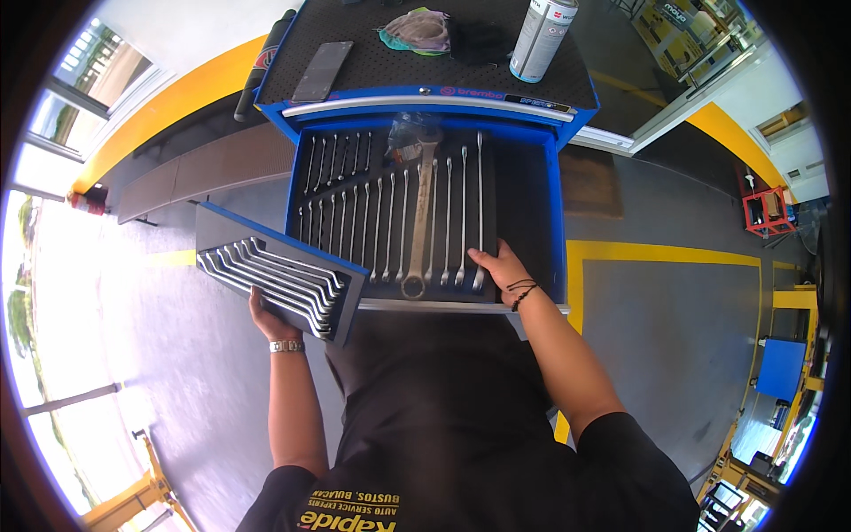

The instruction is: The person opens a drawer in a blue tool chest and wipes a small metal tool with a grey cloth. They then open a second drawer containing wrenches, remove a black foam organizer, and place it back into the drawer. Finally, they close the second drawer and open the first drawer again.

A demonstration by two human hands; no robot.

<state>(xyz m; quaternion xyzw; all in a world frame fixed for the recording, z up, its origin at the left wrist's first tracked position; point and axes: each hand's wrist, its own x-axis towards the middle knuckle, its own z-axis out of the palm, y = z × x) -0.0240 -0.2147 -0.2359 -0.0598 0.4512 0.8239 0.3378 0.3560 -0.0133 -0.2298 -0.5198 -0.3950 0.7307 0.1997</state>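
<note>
My left hand, with a metal watch on its wrist, grips a tray of offset ring wrenches by its near edge. The tray is tilted and held left of the open drawer, overlapping its front left corner. Several shiny wrenches lie side by side in it. My right hand is closed at the right edge of a dark wrench tray inside the drawer, thumb on top beside the longest combination wrench; its other fingers are partly hidden. A large, dull, worn wrench lies across the smaller ones.
A clear plastic bag lies at the drawer's back. On the blue tool cabinet stand a spray can, a flat dark tablet-like slab and a crumpled rag. A long bench is at left, a red stand at right.
</note>
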